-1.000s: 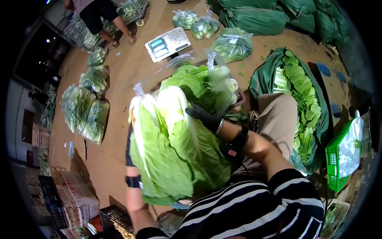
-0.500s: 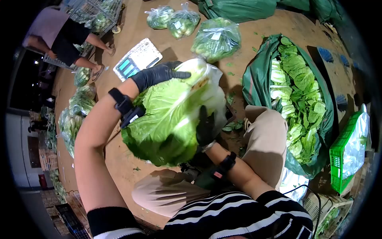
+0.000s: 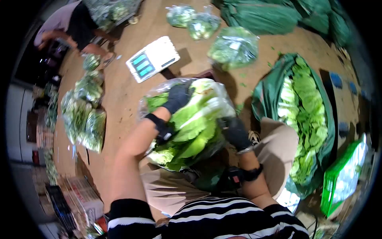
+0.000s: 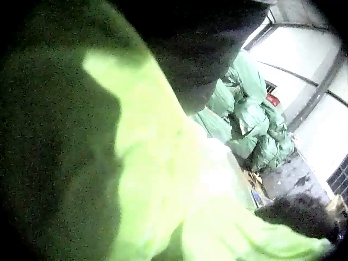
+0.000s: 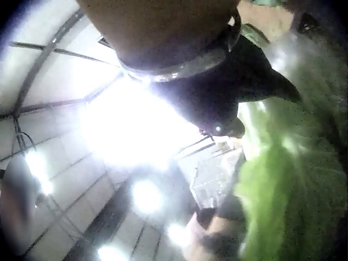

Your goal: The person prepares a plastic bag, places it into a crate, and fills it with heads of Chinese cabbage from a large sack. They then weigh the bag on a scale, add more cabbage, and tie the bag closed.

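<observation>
A leafy cabbage (image 3: 199,113) lies tilted in a clear plastic bag (image 3: 226,97) above the person's lap, with more green leaves beside it. The gloved left hand (image 3: 178,97) holds the cabbage from its upper left side, its fingertips partly hidden. At the bag's right side the gloved right hand (image 3: 235,133) grips the plastic. Bright leaves (image 4: 157,157) fill much of the left wrist view below the dark glove (image 4: 190,49). In the right wrist view, the right hand (image 5: 223,87) is against the bagged leaves (image 5: 277,185), its fingers bent.
A scale (image 3: 153,59) stands beyond the bag. Bagged vegetables (image 3: 234,47) lie ahead and to the left. An open green sack (image 3: 264,89) of cabbages and a green crate (image 3: 332,181) are at the right. Another person (image 3: 75,28) bends over at upper left.
The cabbage has moved from being held up between both hands to lying within the bag's opening. The left hand has moved down and right over it; the right hand has shifted right to the bag's side.
</observation>
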`<state>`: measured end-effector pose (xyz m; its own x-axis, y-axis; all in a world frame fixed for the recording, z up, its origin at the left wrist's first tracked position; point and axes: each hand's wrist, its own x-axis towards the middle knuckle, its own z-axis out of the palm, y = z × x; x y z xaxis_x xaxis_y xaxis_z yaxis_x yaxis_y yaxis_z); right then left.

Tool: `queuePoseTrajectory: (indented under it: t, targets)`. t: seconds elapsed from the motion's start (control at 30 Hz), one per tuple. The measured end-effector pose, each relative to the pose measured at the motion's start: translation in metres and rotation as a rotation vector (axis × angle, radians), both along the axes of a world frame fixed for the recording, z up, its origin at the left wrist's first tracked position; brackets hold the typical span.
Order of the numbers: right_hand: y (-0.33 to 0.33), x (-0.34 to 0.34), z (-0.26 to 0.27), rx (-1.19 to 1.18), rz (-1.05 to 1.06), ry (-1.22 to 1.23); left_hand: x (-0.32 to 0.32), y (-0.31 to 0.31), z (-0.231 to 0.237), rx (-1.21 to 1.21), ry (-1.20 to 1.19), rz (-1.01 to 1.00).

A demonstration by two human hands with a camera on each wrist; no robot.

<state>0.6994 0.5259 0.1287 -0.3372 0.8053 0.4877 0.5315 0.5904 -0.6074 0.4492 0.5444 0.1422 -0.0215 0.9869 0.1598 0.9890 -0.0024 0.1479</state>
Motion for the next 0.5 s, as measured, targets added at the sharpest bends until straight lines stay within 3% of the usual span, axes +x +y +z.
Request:
queuePoseTrajectory:
  t: [0.03, 0.07, 0.13, 0.17, 0.2, 0.27, 0.33, 0.37, 0.4, 0.47, 0.5]
  targets:
    - [0.008, 0.0, 0.023, 0.052, -0.128, -0.077, 0.004, -0.002, -0.004, 0.07, 0.009, 0.031]
    - [0.021, -0.008, 0.031, 0.137, -0.114, 0.012, 0.014, -0.009, 0.013, 0.076, 0.009, 0.031]
    - [0.047, -0.027, 0.021, -0.162, 0.006, -0.187, 0.019, -0.012, 0.018, 0.01, 0.029, 0.109]
    - [0.067, -0.04, 0.014, -0.403, 0.065, -0.451, 0.018, -0.013, 0.013, 0.066, 0.036, 0.117]
    - [0.086, -0.047, -0.01, -0.343, 0.137, -0.446, 0.017, -0.015, 0.007, 0.121, 0.041, 0.125]
    - [0.122, -0.045, -0.013, -0.442, 0.319, -0.517, 0.019, -0.019, 0.014, 0.01, 0.003, 0.165]
    - [0.151, -0.031, -0.038, -1.123, 0.379, 0.175, 0.022, -0.029, 0.016, 0.207, -0.051, 0.119]
    - [0.154, -0.029, -0.038, -1.465, 0.38, 0.739, 0.024, -0.032, 0.013, 0.214, -0.057, 0.12]
    - [0.172, -0.024, -0.062, -0.893, 0.721, 0.31, 0.028, -0.035, 0.006, 0.272, 0.005, 0.136]
    - [0.141, -0.042, 0.009, -1.333, 0.637, 0.776, 0.033, -0.038, -0.006, 0.332, 0.057, 0.139]
    - [0.139, -0.06, 0.017, -1.64, 0.354, 1.117, 0.035, -0.041, -0.012, 0.328, 0.066, 0.163]
